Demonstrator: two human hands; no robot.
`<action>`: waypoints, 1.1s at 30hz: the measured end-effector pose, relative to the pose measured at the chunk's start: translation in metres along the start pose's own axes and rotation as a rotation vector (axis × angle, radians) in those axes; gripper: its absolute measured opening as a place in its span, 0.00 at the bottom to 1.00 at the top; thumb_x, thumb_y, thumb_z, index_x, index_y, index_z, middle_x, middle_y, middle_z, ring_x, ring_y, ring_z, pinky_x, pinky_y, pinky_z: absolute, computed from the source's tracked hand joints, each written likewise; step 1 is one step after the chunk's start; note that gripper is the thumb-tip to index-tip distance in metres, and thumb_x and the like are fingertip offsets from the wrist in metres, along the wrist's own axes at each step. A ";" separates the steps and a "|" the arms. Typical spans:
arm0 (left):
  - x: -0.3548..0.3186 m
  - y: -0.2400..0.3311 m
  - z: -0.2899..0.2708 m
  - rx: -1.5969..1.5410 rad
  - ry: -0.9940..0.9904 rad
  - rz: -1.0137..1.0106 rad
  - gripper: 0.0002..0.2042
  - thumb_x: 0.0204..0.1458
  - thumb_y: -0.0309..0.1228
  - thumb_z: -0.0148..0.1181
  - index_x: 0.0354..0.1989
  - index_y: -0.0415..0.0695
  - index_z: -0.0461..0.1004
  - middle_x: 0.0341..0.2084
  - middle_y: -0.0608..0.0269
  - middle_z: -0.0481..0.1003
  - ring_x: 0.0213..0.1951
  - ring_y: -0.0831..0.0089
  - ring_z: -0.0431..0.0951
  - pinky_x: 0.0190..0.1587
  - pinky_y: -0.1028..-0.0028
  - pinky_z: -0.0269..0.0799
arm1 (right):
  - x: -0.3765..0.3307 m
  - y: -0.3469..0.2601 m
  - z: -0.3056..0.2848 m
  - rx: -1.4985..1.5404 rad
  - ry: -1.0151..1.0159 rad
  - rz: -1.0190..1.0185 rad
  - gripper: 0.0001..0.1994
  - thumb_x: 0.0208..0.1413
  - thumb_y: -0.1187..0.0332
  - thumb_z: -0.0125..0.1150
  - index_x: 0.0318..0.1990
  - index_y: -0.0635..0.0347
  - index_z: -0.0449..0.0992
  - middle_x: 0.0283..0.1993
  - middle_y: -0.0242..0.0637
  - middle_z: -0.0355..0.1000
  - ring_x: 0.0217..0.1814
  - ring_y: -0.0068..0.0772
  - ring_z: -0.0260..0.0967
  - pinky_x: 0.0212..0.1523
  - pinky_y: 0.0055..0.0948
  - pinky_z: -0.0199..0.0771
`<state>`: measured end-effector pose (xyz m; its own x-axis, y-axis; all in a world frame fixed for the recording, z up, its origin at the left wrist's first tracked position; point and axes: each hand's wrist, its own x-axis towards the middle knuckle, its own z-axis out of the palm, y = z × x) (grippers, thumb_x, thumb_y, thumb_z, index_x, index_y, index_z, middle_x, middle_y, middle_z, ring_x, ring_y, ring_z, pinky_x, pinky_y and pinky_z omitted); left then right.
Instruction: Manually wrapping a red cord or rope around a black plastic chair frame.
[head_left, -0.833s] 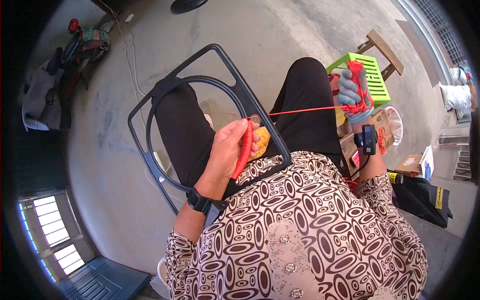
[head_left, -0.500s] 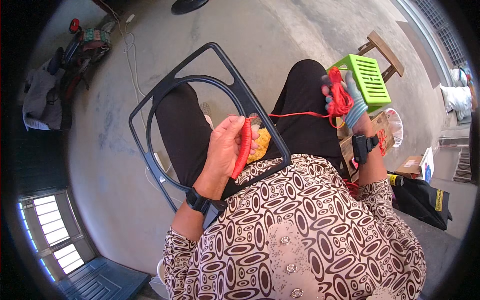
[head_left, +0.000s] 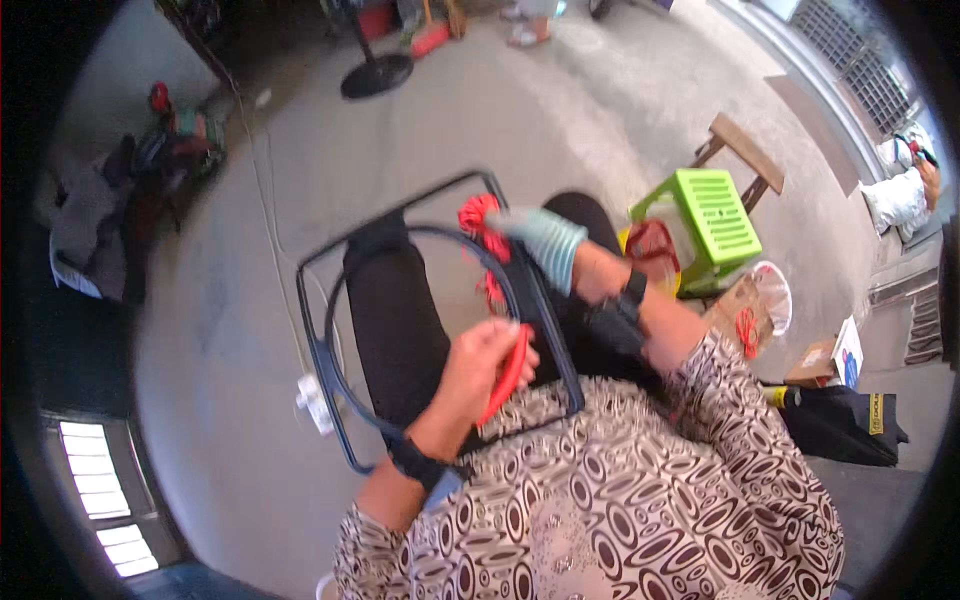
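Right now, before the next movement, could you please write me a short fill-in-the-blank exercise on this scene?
1. The curved section in the left grip is coloured ____, unlike the black frame around it.
2. The right grip, with the red cord bundle at its fingertips, is covered by a pale ____.
3. The slotted stool to the person's right is coloured ____.

Missing words: red; glove; green.
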<state>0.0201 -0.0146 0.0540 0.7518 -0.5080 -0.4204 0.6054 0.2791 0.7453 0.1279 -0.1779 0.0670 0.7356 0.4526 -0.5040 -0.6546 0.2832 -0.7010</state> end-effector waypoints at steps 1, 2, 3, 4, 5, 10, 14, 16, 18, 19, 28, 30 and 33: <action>0.002 0.000 0.000 0.011 -0.001 -0.026 0.12 0.59 0.35 0.47 0.36 0.37 0.68 0.22 0.56 0.73 0.20 0.72 0.74 0.23 0.76 0.72 | 0.001 0.001 -0.003 -0.039 -0.027 -0.090 0.20 0.52 0.55 0.57 0.40 0.66 0.72 0.26 0.45 0.72 0.20 0.44 0.71 0.20 0.44 0.74; 0.002 -0.004 -0.004 0.004 0.001 -0.026 0.12 0.58 0.35 0.47 0.37 0.36 0.68 0.22 0.55 0.73 0.20 0.72 0.74 0.23 0.76 0.73 | 0.001 -0.001 0.005 -0.078 -0.046 -0.210 0.24 0.50 0.60 0.60 0.50 0.66 0.67 0.34 0.46 0.73 0.28 0.40 0.74 0.29 0.38 0.76; 0.002 -0.001 -0.001 0.006 0.011 -0.046 0.13 0.59 0.35 0.47 0.38 0.36 0.69 0.23 0.55 0.73 0.20 0.72 0.74 0.23 0.76 0.73 | 0.012 0.001 0.001 -0.163 0.061 -0.421 0.29 0.47 0.62 0.63 0.55 0.66 0.62 0.39 0.46 0.72 0.34 0.39 0.73 0.35 0.35 0.75; 0.003 -0.002 0.001 0.014 0.022 -0.049 0.13 0.59 0.35 0.46 0.40 0.35 0.69 0.23 0.56 0.74 0.19 0.73 0.74 0.22 0.77 0.73 | 0.020 0.004 -0.004 -0.242 0.176 -0.621 0.35 0.44 0.63 0.65 0.59 0.65 0.57 0.44 0.47 0.71 0.41 0.37 0.72 0.42 0.31 0.73; 0.002 -0.002 0.000 0.039 0.016 -0.037 0.14 0.60 0.35 0.45 0.41 0.35 0.69 0.22 0.56 0.74 0.19 0.74 0.74 0.22 0.77 0.72 | 0.020 0.003 0.001 -0.359 0.275 -0.675 0.36 0.44 0.66 0.67 0.60 0.64 0.56 0.46 0.43 0.69 0.43 0.31 0.69 0.45 0.27 0.70; -0.003 0.003 0.005 0.100 0.019 -0.064 0.15 0.61 0.36 0.43 0.42 0.35 0.69 0.22 0.58 0.75 0.18 0.77 0.74 0.21 0.79 0.71 | 0.009 -0.001 0.008 -0.404 0.215 -0.497 0.22 0.41 0.63 0.67 0.45 0.63 0.72 0.35 0.39 0.74 0.38 0.28 0.71 0.44 0.26 0.70; -0.004 0.004 0.002 0.067 -0.013 -0.061 0.16 0.61 0.36 0.43 0.42 0.34 0.69 0.22 0.59 0.74 0.18 0.77 0.73 0.21 0.80 0.70 | 0.008 -0.016 -0.004 -0.393 0.358 -0.665 0.15 0.48 0.64 0.64 0.41 0.63 0.74 0.35 0.29 0.73 0.35 0.21 0.68 0.42 0.25 0.69; -0.005 0.007 0.000 0.084 -0.013 -0.055 0.16 0.61 0.36 0.43 0.42 0.33 0.70 0.22 0.59 0.74 0.18 0.77 0.73 0.21 0.81 0.70 | 0.001 -0.031 -0.012 -0.239 0.372 -0.787 0.14 0.49 0.62 0.63 0.40 0.62 0.75 0.34 0.29 0.72 0.36 0.20 0.68 0.43 0.25 0.68; -0.011 0.015 -0.003 0.130 0.019 -0.016 0.16 0.61 0.37 0.44 0.41 0.33 0.71 0.21 0.60 0.74 0.18 0.78 0.73 0.21 0.81 0.70 | -0.020 -0.043 -0.015 -0.146 0.341 -0.774 0.13 0.52 0.61 0.60 0.39 0.60 0.73 0.32 0.30 0.71 0.35 0.23 0.68 0.41 0.28 0.69; -0.015 0.022 -0.007 0.207 0.030 -0.026 0.16 0.60 0.37 0.45 0.41 0.34 0.71 0.21 0.61 0.74 0.18 0.78 0.73 0.21 0.82 0.69 | -0.046 -0.047 -0.012 0.168 0.127 -0.655 0.15 0.53 0.58 0.59 0.39 0.60 0.72 0.31 0.33 0.71 0.35 0.27 0.69 0.41 0.32 0.70; -0.080 0.065 -0.054 0.717 -0.088 -0.239 0.15 0.58 0.36 0.49 0.35 0.36 0.76 0.18 0.67 0.73 0.18 0.83 0.71 0.20 0.84 0.66 | -0.123 -0.032 -0.023 -1.045 -0.105 -0.373 0.14 0.44 0.64 0.65 0.37 0.62 0.75 0.27 0.33 0.74 0.29 0.26 0.70 0.32 0.29 0.71; -0.088 0.059 -0.050 0.883 -0.218 -0.367 0.15 0.58 0.37 0.49 0.35 0.36 0.75 0.18 0.66 0.74 0.19 0.82 0.71 0.22 0.84 0.67 | -0.127 -0.027 -0.010 -1.519 -0.290 -0.104 0.15 0.44 0.59 0.64 0.35 0.61 0.74 0.27 0.39 0.74 0.29 0.35 0.71 0.32 0.33 0.71; -0.086 0.047 -0.055 0.732 -0.226 -0.384 0.11 0.56 0.31 0.52 0.39 0.35 0.74 0.23 0.64 0.75 0.23 0.82 0.73 0.26 0.84 0.68 | -0.127 -0.020 0.009 -1.733 -0.456 -0.301 0.13 0.45 0.59 0.61 0.32 0.59 0.73 0.26 0.46 0.72 0.29 0.47 0.70 0.32 0.36 0.70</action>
<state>-0.0015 0.0869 0.0972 0.4120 -0.6318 -0.6565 0.4278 -0.5021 0.7516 0.0458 -0.2329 0.1495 0.4865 0.8124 -0.3214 0.5981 -0.5779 -0.5553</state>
